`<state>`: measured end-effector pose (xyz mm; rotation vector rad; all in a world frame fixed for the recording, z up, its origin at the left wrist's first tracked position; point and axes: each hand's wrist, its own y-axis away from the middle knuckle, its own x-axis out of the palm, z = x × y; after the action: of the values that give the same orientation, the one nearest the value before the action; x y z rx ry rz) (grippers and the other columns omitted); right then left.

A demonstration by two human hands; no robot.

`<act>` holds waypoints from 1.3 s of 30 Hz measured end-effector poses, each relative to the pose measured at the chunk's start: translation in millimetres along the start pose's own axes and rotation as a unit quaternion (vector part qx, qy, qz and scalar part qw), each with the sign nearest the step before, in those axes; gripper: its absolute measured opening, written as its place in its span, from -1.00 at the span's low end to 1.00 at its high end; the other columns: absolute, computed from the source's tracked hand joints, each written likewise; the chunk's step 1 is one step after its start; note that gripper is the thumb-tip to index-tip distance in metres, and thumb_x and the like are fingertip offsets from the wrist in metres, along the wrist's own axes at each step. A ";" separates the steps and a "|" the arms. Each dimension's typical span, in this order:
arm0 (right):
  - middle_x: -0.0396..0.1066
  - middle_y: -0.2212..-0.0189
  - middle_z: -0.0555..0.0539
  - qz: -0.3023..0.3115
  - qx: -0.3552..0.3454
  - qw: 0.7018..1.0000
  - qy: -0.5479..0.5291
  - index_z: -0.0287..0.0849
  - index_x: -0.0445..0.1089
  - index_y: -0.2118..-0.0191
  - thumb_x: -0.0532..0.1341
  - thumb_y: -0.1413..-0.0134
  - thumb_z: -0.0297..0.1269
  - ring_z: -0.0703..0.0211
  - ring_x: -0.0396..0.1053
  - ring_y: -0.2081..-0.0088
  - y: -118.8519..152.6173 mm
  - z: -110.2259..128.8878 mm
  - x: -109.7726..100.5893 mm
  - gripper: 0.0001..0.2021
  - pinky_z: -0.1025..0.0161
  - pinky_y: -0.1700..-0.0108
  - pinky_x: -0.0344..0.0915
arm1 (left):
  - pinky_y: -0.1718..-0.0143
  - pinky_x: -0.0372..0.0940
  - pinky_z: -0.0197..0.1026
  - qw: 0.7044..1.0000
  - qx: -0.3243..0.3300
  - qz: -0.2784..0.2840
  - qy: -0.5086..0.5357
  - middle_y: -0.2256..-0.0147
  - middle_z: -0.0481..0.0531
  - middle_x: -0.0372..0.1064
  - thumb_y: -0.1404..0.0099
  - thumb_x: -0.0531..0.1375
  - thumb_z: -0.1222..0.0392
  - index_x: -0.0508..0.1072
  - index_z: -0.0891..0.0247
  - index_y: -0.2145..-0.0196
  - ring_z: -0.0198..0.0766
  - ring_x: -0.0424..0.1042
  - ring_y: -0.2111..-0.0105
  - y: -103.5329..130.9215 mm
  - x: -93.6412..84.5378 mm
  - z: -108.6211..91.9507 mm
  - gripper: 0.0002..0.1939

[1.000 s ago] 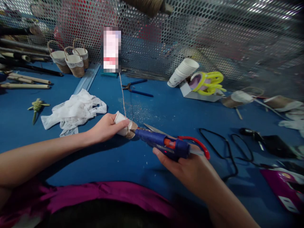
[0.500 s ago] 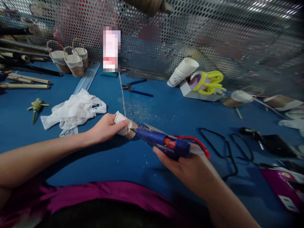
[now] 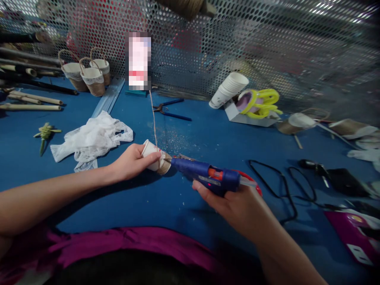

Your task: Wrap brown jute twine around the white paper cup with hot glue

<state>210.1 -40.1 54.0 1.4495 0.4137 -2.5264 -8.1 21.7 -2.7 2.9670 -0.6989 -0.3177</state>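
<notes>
A white paper cup [image 3: 151, 149], tipped on its side, is gripped in my left hand [image 3: 135, 160] with the thumb along its wall. Brown twine [image 3: 164, 168] is wound round the cup's base end, and a loose strand [image 3: 154, 120] runs from it toward the back of the table. My right hand [image 3: 234, 206] is closed around a blue hot glue gun [image 3: 204, 172], a small red light glowing on its side. The gun's nozzle [image 3: 168, 159] is at the twine-wrapped part; whether it touches I cannot tell. Red-handled scissors [image 3: 251, 179] lie mostly hidden behind the gun.
White lace [image 3: 95, 136] lies left of the cup. Twine-wrapped cups with handles [image 3: 95, 84] stand at the back left, near pliers [image 3: 172, 111]. Stacked paper cups [image 3: 227, 91] lean on a white box [image 3: 251, 117] at the back right. A black cable [image 3: 273, 174] loops to the right.
The glue gun in my right hand has shifted slightly right, covering more of the scissors. My left hand and the cup have barely moved.
</notes>
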 end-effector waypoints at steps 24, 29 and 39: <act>0.28 0.75 0.06 0.027 0.043 0.999 -0.017 -0.16 0.35 0.57 0.09 -0.01 -0.24 0.29 0.26 0.67 -7.2 -0.4 -0.3 -0.77 0.33 0.57 0.23 | 0.47 0.23 -0.32 0.998 0.002 -0.009 -0.065 0.46 0.05 0.42 -0.19 0.05 0.04 0.45 0.41 0.34 -0.32 0.33 0.49 6.1 -1.5 -5.6 -0.65; 0.30 0.73 0.08 0.027 0.046 0.997 -0.053 -0.17 0.37 0.53 0.12 0.01 -0.21 0.32 0.22 0.70 -2.0 0.4 -1.1 -0.80 0.35 0.63 0.20 | 0.35 0.25 -0.29 0.998 0.007 0.009 -0.054 0.37 0.10 0.44 -0.22 0.02 0.03 0.45 0.42 0.30 -0.29 0.36 0.41 4.4 -1.0 -4.0 -0.62; 0.25 0.79 0.08 0.024 0.036 0.999 0.000 -0.15 0.35 0.62 0.10 0.00 -0.24 0.31 0.25 0.69 -8.6 -1.0 -0.9 -0.75 0.35 0.63 0.18 | 0.52 0.21 -0.34 0.997 0.006 -0.006 -0.080 0.51 0.03 0.41 -0.19 0.04 0.05 0.45 0.40 0.36 -0.33 0.31 0.53 7.7 -1.0 -6.2 -0.66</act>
<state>208.7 -31.7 55.5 1.4658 0.2867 -2.5286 -11.0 15.5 4.4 2.9819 -0.6991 -0.5586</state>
